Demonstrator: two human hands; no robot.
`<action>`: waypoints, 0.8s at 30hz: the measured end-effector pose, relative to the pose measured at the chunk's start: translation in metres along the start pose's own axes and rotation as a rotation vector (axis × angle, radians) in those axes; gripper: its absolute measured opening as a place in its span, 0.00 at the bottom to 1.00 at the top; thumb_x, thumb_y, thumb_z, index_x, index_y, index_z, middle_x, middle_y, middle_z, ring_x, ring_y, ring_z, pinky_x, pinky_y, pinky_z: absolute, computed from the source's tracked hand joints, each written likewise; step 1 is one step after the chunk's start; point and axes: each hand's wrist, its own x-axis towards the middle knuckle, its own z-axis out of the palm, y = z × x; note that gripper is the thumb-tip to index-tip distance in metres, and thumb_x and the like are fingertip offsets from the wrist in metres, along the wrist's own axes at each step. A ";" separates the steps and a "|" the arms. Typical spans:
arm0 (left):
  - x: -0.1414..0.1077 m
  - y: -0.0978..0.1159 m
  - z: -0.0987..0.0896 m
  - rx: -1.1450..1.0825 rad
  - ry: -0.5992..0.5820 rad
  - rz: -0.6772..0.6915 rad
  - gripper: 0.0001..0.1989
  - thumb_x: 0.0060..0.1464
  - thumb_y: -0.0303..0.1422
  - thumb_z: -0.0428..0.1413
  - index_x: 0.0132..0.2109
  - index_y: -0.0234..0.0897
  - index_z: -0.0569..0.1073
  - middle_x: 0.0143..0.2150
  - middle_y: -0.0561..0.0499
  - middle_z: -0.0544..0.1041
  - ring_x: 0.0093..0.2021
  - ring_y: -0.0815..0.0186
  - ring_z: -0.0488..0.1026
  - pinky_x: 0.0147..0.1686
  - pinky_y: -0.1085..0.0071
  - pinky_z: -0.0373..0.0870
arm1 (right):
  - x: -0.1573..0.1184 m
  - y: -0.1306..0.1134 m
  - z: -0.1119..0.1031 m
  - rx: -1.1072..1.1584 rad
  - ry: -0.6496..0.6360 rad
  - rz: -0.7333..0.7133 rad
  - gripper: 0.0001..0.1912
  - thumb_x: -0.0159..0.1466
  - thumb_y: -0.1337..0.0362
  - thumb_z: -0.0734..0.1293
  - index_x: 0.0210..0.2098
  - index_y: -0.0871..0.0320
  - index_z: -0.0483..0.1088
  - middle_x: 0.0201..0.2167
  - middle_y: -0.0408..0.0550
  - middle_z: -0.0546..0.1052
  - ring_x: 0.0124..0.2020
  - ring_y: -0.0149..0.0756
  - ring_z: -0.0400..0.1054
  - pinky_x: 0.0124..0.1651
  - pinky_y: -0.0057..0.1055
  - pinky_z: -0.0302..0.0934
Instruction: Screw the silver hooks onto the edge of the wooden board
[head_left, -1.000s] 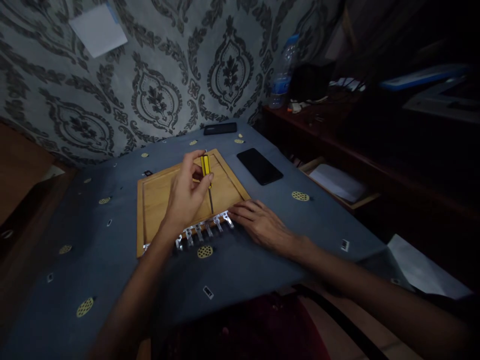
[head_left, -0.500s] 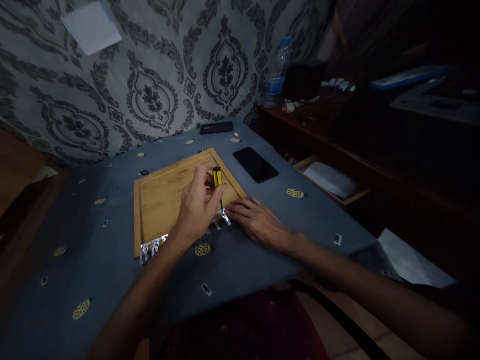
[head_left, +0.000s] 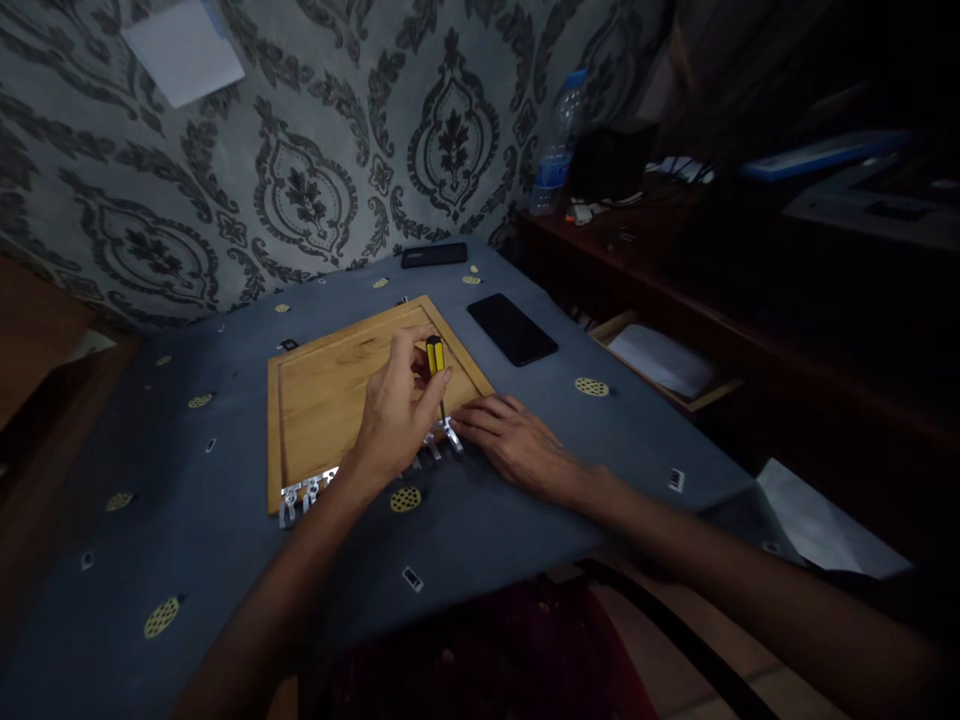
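A yellow and black screwdriver (head_left: 436,358) stands nearly upright in my left hand (head_left: 396,408), with the fingers and thumb closed about its handle. Its tip meets the right end of a silver metal hook rail (head_left: 310,486) that runs along the near edge of a framed wooden board (head_left: 341,395). Part of the rail is hidden behind my left hand and forearm. My right hand (head_left: 517,445) lies with its fingers stretched out at the board's near right corner. Its fingertips touch the corner beside the rail's end hook (head_left: 453,437).
A dark phone (head_left: 513,329) lies right of the board on the blue-grey tablecloth (head_left: 540,540). Behind it, a black phone case (head_left: 434,256) rests near the wall. A plastic bottle (head_left: 553,165) stands on the dark desk (head_left: 600,255) at right, above a drawer (head_left: 667,362).
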 end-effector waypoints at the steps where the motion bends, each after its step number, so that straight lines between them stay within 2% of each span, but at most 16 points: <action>1: 0.000 0.000 0.000 0.000 -0.003 -0.013 0.17 0.62 0.28 0.55 0.56 0.41 0.62 0.41 0.53 0.75 0.40 0.68 0.76 0.38 0.72 0.73 | 0.000 0.000 0.000 -0.004 -0.001 0.001 0.18 0.67 0.74 0.61 0.55 0.63 0.73 0.50 0.56 0.79 0.52 0.45 0.68 0.53 0.42 0.64; 8: 0.001 0.001 -0.002 -0.032 -0.030 -0.037 0.18 0.60 0.28 0.55 0.55 0.41 0.62 0.39 0.53 0.74 0.39 0.68 0.75 0.37 0.73 0.73 | -0.001 0.001 0.002 0.000 -0.007 0.004 0.19 0.68 0.73 0.60 0.56 0.61 0.73 0.50 0.55 0.80 0.53 0.45 0.69 0.54 0.43 0.64; 13: 0.006 0.010 -0.017 0.037 -0.165 -0.081 0.19 0.60 0.28 0.55 0.56 0.42 0.64 0.38 0.53 0.76 0.35 0.67 0.77 0.33 0.73 0.73 | 0.000 0.000 0.002 -0.015 0.019 -0.004 0.17 0.69 0.73 0.61 0.54 0.63 0.74 0.49 0.55 0.80 0.51 0.45 0.69 0.53 0.41 0.64; 18: 0.008 0.022 -0.033 0.238 -0.287 -0.055 0.16 0.63 0.31 0.54 0.57 0.40 0.66 0.32 0.55 0.74 0.32 0.64 0.76 0.32 0.71 0.69 | 0.000 0.000 0.000 -0.011 0.027 -0.001 0.18 0.68 0.74 0.60 0.54 0.62 0.74 0.50 0.55 0.80 0.53 0.45 0.69 0.52 0.41 0.64; 24: 0.008 0.024 -0.032 0.406 -0.229 -0.024 0.07 0.65 0.34 0.54 0.49 0.39 0.68 0.27 0.57 0.72 0.29 0.65 0.72 0.32 0.70 0.62 | 0.001 -0.001 0.000 0.006 -0.004 0.011 0.19 0.68 0.74 0.61 0.56 0.62 0.73 0.51 0.55 0.79 0.53 0.45 0.69 0.51 0.43 0.65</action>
